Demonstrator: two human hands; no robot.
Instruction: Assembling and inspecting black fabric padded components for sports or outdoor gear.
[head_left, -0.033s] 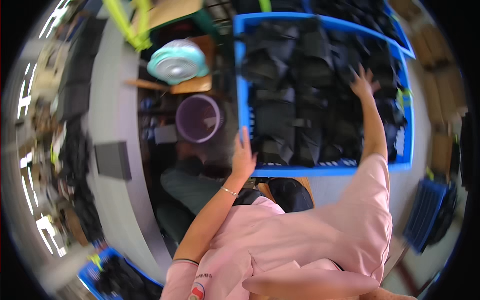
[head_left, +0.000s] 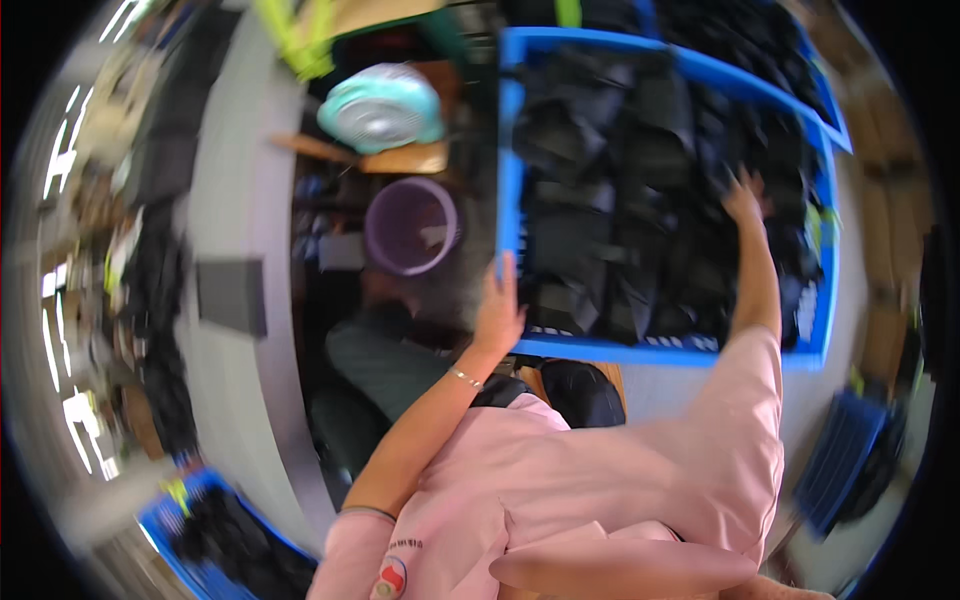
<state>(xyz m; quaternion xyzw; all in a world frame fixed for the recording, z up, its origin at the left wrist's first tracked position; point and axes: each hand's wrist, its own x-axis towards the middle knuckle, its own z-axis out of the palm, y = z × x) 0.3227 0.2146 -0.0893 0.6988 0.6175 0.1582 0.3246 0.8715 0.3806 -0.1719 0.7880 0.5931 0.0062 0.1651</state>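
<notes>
While blurred, seemingly black garments under right-hand fingers, left hand beside blue crate.

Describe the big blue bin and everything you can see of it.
The blue bin is a large, shallow rectangular tray with bright blue walls that look like plastic, lying flat ahead of the person. It is packed with dark, black folded pieces, fabric by the look, in rough rows. The left hand rests on its near left corner; the right hand reaches into the pieces near its right side. A purple bucket stands beside its left wall. The picture is blurred, so finer detail cannot be told.
</notes>
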